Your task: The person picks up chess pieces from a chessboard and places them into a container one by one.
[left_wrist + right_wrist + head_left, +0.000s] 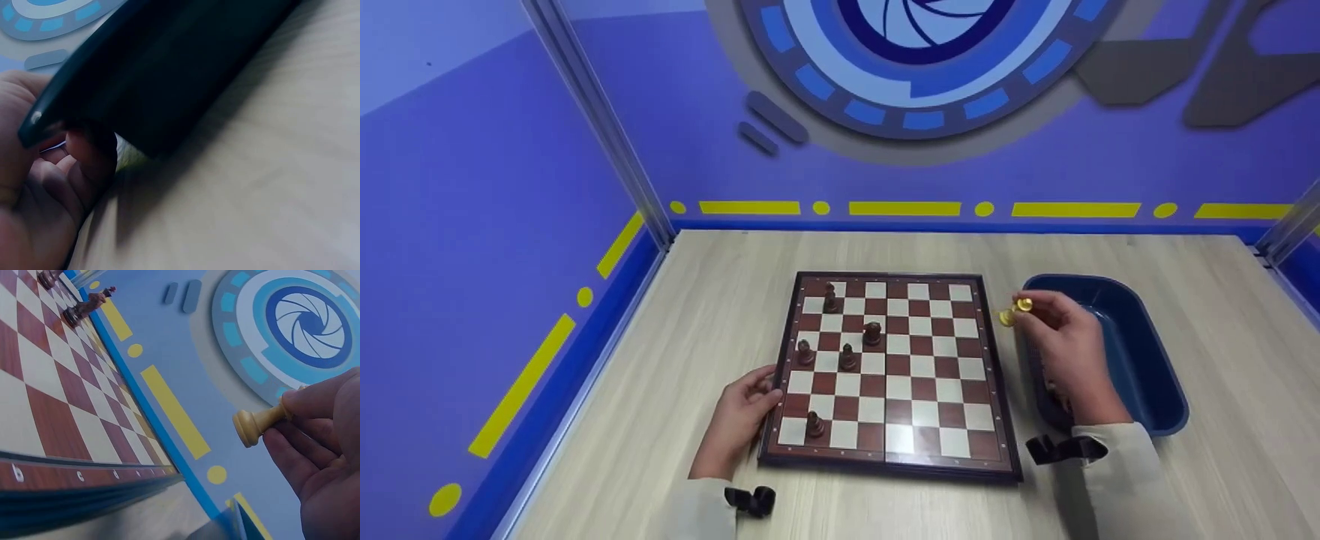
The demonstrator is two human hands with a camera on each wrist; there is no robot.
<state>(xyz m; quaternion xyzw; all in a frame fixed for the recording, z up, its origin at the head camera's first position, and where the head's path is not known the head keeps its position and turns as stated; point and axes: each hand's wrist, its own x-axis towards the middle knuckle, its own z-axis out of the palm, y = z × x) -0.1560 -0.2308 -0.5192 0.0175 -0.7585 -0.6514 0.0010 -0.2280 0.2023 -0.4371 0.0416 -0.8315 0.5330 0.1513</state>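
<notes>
1. Head view showed a yellow chess piece (1006, 318) tilted in the right hand (1065, 349), just off the right edge of the chessboard (921, 345), between it and the blue bin (1136, 337) on the bench (637, 390).
2. Its surface looked glossy and almost golden there; the right wrist view gave a paler, creamier yellow.
3. A broad, rounded base with ridged rings narrowed into a smooth stem; the base pointed out towards the board, while thumb and fingers mostly covered the other end.
4. The right hand was pinching that covered end.
5. The left hand (740, 409) was grasping the board's left edge, a finger curled beneath it.
6. Five dark brown pieces (872, 334) stood upright on the board's left half, among the red-brown and white squares.
7. Letters marked the board's border, and light glared off its near squares.
</notes>
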